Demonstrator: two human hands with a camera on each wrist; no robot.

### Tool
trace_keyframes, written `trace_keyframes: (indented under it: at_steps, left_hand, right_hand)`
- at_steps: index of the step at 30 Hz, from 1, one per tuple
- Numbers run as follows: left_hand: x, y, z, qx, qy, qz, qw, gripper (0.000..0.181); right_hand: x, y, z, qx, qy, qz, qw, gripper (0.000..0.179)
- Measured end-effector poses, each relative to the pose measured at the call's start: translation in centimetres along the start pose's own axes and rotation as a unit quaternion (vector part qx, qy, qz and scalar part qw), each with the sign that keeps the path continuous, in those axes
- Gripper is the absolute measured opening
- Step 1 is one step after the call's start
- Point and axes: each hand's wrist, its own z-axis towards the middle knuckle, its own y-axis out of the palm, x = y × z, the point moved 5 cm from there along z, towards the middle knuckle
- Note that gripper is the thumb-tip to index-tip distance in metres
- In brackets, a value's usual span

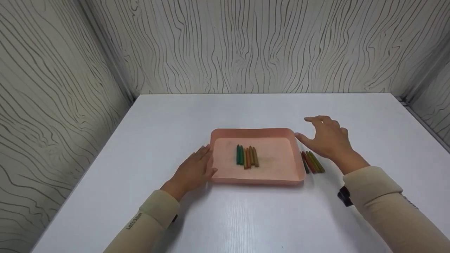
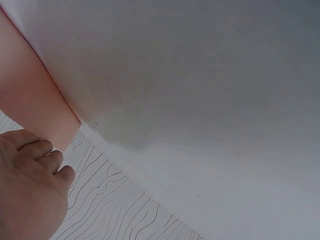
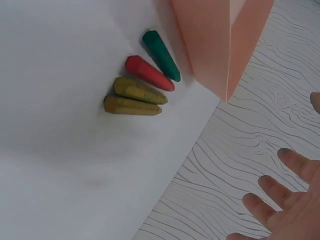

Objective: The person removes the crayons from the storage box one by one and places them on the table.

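Note:
A shallow pink tray (image 1: 260, 182) sits on the white table. Inside it, several crayons (image 1: 247, 158) lie side by side, green ones at the left and orange and brown ones to the right. My left hand (image 1: 193, 170) rests along the tray's left side, fingers against the wall and thumb at the rim. My right hand (image 1: 327, 137) hovers with spread fingers by the right wall, holding nothing. Under its wrist, just outside the tray, lie a green crayon (image 3: 161, 55), a red crayon (image 3: 149, 73) and two olive-yellow crayons (image 3: 135, 105).
The white table (image 1: 165, 119) runs back to a panel (image 1: 239, 45) with a wood-grain line pattern. A similar panel (image 1: 52, 105) stands along the left side. Faint smudges mark the tray floor.

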Motion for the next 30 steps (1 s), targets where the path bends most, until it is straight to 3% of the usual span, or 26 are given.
trace_keyframes:
  at_steps: [15, 30]
  left_hand:
    - [0.1, -0.1, 0.1, -0.001, 0.002, -0.002, 1.0000, 0.066]
    - [0.0, 0.1, 0.2, -0.004, 0.004, 0.011, 0.9999, 0.068]
  right_hand:
    - [-4.1, 2.9, 1.3, -0.015, -0.038, 0.046, 0.9981, 0.065]
    - [-6.0, 7.0, 1.4, -0.044, -0.054, 0.060, 0.9958, 0.061]
